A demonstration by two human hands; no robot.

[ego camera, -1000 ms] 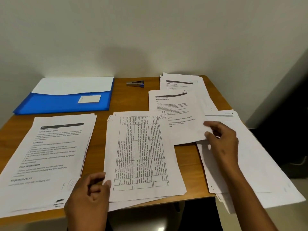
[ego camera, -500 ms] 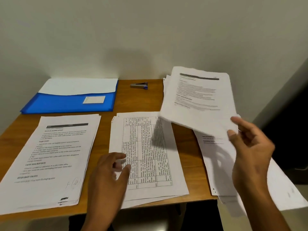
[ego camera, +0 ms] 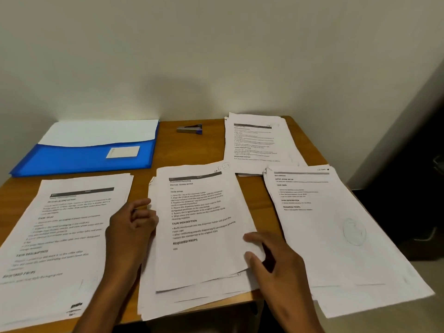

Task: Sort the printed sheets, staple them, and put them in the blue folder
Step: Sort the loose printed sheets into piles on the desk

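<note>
**Sheet down on the middle pile**

Lowered since half a second ago, the sheet [ego camera: 204, 227] now lies face up on the middle pile [ego camera: 168, 306], long axis running away from the person, heading at the far end, tilted slightly clockwise. Right hand [ego camera: 276, 263] pinches its near right edge, grip closed on it. Left hand [ego camera: 132, 224] rests loosely curled at its left edge, holding nothing. Folder [ego camera: 79, 159] and stapler [ego camera: 190, 129] lie at the bench's [ego camera: 211, 150] far side.
</note>
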